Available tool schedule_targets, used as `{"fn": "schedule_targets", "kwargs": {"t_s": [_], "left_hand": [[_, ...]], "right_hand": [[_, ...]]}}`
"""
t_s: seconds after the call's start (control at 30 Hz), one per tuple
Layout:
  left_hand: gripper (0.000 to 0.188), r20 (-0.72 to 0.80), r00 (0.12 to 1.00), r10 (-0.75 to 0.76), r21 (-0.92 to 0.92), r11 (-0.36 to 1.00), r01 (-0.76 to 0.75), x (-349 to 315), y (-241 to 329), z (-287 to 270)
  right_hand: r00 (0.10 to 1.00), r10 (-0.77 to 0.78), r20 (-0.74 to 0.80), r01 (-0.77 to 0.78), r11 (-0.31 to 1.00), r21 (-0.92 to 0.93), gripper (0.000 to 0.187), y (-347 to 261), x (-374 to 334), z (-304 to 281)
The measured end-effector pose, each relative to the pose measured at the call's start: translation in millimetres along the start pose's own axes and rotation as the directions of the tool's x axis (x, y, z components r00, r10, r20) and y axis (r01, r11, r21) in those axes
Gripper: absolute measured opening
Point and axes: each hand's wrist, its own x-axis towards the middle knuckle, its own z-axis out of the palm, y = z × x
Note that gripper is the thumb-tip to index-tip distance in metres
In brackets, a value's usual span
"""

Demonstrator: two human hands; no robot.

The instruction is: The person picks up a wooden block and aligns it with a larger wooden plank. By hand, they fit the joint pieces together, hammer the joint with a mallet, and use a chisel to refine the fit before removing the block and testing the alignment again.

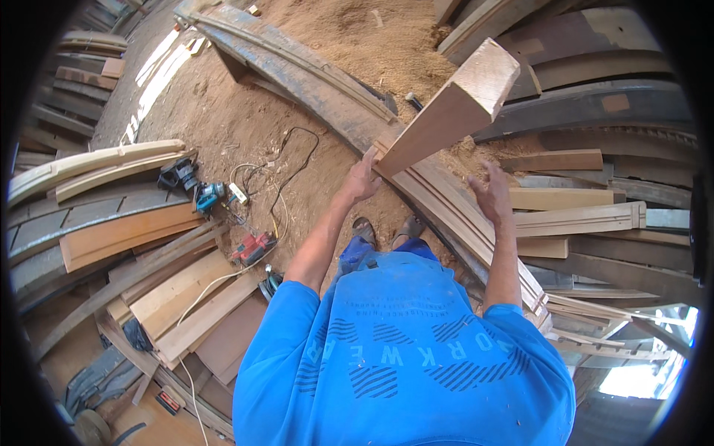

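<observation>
A thick wooden post stands on end on a long bench beam, its pale sawn top toward me. My left hand is at the post's lower left edge, fingers stretched out and their tips close to the wood; whether they touch it I cannot tell. Raised right of the post, my right hand is open and holds nothing, with its fingers apart. Long grooved wooden strips lie along the beam between my hands and run down toward my right side.
Stacked boards fill the right side. At the left lie more planks, a teal power tool, a red power tool and tangled cords. Sawdust covers the ground beyond the beam. My feet are just below it.
</observation>
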Motion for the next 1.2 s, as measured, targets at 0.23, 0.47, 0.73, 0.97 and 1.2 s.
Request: {"fn": "schedule_targets", "kwargs": {"t_s": [0.23, 0.47, 0.73, 0.97, 1.2], "left_hand": [[0.053, 0.318, 0.948, 0.001, 0.098, 0.995, -0.034, 31.7, -3.0, -16.2], [0.048, 0.125, 0.984, -0.129, -0.706, 0.685, 0.179, 76.4, -1.4, -21.9], [0.055, 0.489, 0.855, -0.172, -0.303, 0.886, 0.351, 73.0, 36.2, -26.1], [0.057, 0.474, 0.869, -0.145, -0.343, 0.878, 0.334, 73.4, 0.8, -5.9], [0.047, 0.491, 0.835, -0.249, -0.228, 0.888, 0.399, 69.6, 6.1, -17.8]], "right_hand": [[0.978, -0.176, -0.112, 0.189, 0.974, 0.125, 0.114, -65.1, -3.6, -14.8], [0.643, -0.586, -0.493, 0.694, 0.719, 0.051, 0.121, -177.3, 28.4, -87.4], [0.64, -0.645, -0.417, 0.705, 0.709, -0.017, 0.073, -200.8, 48.3, -83.0], [0.628, -0.668, -0.399, 0.75, 0.657, 0.079, 0.072, -193.2, 50.5, -83.2], [0.628, -0.683, -0.373, 0.756, 0.649, 0.083, 0.07, -194.8, 50.9, -84.1]]}}
